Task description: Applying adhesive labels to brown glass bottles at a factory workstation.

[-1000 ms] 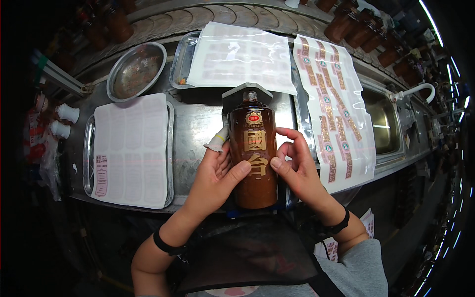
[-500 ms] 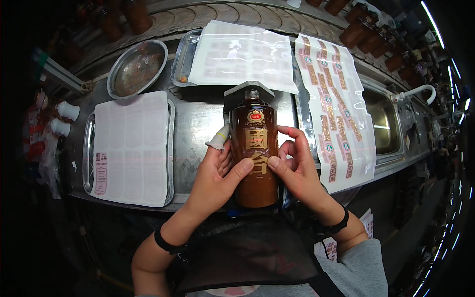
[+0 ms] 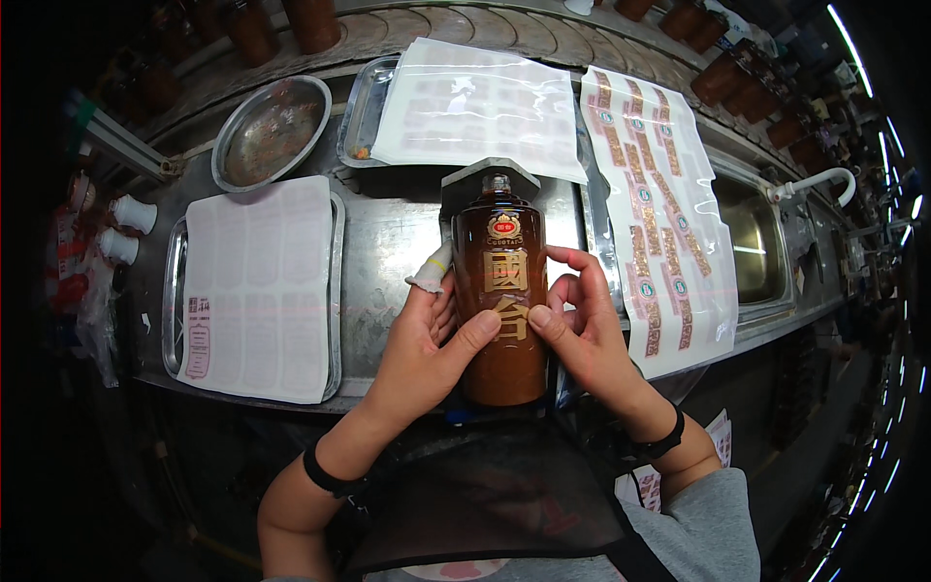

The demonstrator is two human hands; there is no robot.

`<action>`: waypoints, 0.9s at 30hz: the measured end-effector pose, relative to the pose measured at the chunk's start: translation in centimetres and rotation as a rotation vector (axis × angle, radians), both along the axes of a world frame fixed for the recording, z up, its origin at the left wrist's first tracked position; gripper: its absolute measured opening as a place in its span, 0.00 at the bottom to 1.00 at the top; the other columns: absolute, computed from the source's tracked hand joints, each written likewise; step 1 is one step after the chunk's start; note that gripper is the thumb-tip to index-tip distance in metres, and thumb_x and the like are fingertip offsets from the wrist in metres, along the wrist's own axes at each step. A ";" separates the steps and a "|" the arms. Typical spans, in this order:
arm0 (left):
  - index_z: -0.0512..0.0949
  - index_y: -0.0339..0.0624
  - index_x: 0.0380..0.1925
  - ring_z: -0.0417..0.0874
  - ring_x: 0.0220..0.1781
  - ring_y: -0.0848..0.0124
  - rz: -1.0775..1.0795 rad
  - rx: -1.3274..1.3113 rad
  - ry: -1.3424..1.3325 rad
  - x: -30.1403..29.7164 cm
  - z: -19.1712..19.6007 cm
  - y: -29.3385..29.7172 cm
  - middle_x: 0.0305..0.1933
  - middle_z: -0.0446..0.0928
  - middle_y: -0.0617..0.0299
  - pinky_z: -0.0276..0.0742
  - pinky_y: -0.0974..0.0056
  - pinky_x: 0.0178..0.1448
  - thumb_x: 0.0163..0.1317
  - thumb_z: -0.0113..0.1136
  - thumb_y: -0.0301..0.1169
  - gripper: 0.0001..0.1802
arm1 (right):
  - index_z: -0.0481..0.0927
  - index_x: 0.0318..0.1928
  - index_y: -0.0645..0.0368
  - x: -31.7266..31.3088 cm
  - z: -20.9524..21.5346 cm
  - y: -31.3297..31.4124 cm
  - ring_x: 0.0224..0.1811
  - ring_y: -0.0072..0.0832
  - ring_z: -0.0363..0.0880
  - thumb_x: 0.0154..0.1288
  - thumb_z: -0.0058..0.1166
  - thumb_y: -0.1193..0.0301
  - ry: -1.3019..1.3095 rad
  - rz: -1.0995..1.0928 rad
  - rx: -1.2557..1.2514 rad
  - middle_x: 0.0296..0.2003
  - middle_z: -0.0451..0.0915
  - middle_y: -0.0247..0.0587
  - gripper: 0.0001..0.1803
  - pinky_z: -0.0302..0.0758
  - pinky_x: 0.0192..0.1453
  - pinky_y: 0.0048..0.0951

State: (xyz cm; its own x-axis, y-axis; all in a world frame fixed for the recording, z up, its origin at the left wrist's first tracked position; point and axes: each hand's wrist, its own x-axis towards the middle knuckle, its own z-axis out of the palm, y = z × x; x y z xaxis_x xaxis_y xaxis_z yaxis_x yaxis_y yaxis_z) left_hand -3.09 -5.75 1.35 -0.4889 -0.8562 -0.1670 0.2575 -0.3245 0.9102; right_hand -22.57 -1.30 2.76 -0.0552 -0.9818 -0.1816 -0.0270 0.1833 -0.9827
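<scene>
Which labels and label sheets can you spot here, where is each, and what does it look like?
Bottle: brown, between left hand and right hand; gold characters, small red-gold emblem.
White sheet: left tray, pale rectangular labels.
Clear sheet: far tray, glossy, faint labels.
Long sheet: right, rows of red-brown strips.

Round metal bowl [image 3: 270, 131], label sheets [image 3: 257, 286], sink [image 3: 752, 242].
</scene>
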 end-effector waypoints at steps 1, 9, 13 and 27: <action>0.46 0.35 0.76 0.62 0.77 0.60 0.002 0.003 -0.001 0.0 -0.1 0.0 0.75 0.58 0.43 0.56 0.57 0.79 0.68 0.64 0.29 0.45 | 0.59 0.70 0.58 0.0 0.0 0.0 0.29 0.08 0.60 0.68 0.62 0.71 0.000 0.000 0.004 0.33 0.65 0.26 0.35 0.61 0.31 0.11; 0.49 0.33 0.75 0.63 0.76 0.60 0.022 0.087 0.061 0.0 0.3 -0.4 0.75 0.59 0.42 0.59 0.59 0.78 0.68 0.64 0.29 0.43 | 0.60 0.69 0.59 -0.2 0.0 -0.3 0.30 0.08 0.63 0.69 0.61 0.71 0.027 0.001 -0.011 0.33 0.66 0.27 0.32 0.65 0.33 0.11; 0.52 0.32 0.73 0.67 0.74 0.61 0.064 0.108 0.071 -0.2 0.1 -0.3 0.73 0.62 0.43 0.62 0.60 0.76 0.69 0.64 0.30 0.41 | 0.61 0.67 0.59 0.3 0.4 -0.5 0.30 0.08 0.64 0.69 0.62 0.69 0.067 -0.034 0.001 0.31 0.66 0.26 0.32 0.66 0.32 0.12; 0.51 0.32 0.74 0.67 0.73 0.63 0.062 0.088 0.063 -0.3 0.0 -0.2 0.73 0.63 0.44 0.63 0.61 0.75 0.69 0.63 0.31 0.41 | 0.61 0.66 0.60 0.6 0.5 -0.5 0.28 0.08 0.63 0.68 0.64 0.67 0.093 -0.042 -0.004 0.30 0.65 0.26 0.33 0.65 0.31 0.13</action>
State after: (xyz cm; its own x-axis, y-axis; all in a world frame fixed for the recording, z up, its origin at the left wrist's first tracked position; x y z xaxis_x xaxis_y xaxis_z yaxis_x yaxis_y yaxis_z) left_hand -3.38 -5.93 1.31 -0.4474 -0.8685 -0.2134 0.3349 -0.3840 0.8605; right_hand -21.93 -1.84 3.30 -0.1126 -0.9790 -0.1701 -0.1105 0.1824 -0.9770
